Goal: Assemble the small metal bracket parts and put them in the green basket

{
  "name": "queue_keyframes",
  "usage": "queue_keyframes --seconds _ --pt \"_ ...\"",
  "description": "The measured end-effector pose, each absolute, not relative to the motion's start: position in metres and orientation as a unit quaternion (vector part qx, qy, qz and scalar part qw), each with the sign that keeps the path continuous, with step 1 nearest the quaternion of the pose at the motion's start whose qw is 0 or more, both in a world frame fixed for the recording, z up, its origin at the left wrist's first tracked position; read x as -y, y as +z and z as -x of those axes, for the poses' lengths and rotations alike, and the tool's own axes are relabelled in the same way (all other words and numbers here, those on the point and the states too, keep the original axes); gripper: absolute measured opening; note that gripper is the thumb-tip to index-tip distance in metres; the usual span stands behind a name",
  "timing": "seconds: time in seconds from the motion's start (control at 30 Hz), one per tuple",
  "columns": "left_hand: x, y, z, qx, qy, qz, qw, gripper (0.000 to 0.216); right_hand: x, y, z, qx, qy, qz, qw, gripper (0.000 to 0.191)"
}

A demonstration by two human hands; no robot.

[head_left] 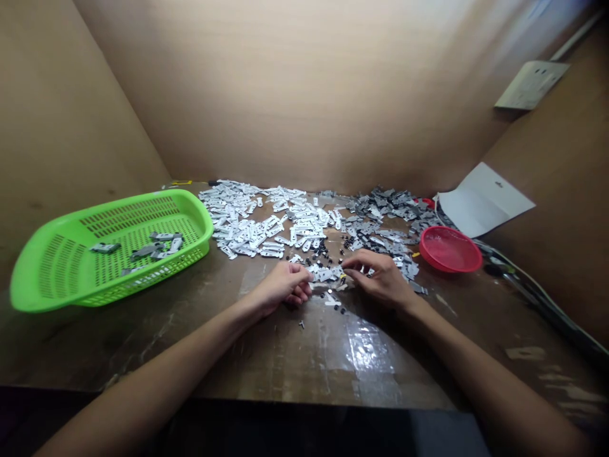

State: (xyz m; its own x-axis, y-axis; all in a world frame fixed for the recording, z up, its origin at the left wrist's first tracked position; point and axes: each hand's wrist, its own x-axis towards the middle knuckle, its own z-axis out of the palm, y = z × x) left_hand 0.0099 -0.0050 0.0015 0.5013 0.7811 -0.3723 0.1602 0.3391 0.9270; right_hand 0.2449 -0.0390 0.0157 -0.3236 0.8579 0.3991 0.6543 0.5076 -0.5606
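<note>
My left hand (291,284) is closed, its thumb pressed against curled fingers near the middle of the table. Whatever it may hold is too small to make out. Opposite it, my right hand (377,274) is in a pinch, with something small and dark at the fingertips that I cannot name. Between the hands lie flat silvery metal pieces (327,273) and small black round parts (337,308). More black parts (320,252) are scattered just beyond my fingers. A tiny metal pin-like piece (301,324) lies nearer to me, below my left hand.
A green plastic basket (207,230) with several metal pieces stands at left. Behind my hands spread a heap of light metal plates (252,228) and a heap of darker grey ones (390,206). At right are a red bowl (451,251), a white sheet (485,200) and a cable.
</note>
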Motion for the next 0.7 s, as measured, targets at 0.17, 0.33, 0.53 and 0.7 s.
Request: queue_keyframes --seconds 0.17,0.33,0.53,0.7 --pt "0.007 0.001 -0.011 -0.446 0.224 -0.542 0.676 0.018 0.039 0.008 -0.235 0.772 0.197 0.473 0.376 0.01" --pt "0.006 0.001 -0.011 -0.434 0.222 -0.538 0.688 0.015 0.038 0.005 -0.233 0.787 0.19 0.458 0.368 0.009" --pt "0.006 -0.001 -0.011 -0.435 0.223 -0.536 0.688 0.013 0.04 0.007 -0.232 0.801 0.171 0.451 0.354 0.012" --pt "0.006 -0.002 -0.011 -0.437 0.231 -0.521 0.696 0.012 0.04 0.008 -0.233 0.805 0.168 0.451 0.347 0.011"
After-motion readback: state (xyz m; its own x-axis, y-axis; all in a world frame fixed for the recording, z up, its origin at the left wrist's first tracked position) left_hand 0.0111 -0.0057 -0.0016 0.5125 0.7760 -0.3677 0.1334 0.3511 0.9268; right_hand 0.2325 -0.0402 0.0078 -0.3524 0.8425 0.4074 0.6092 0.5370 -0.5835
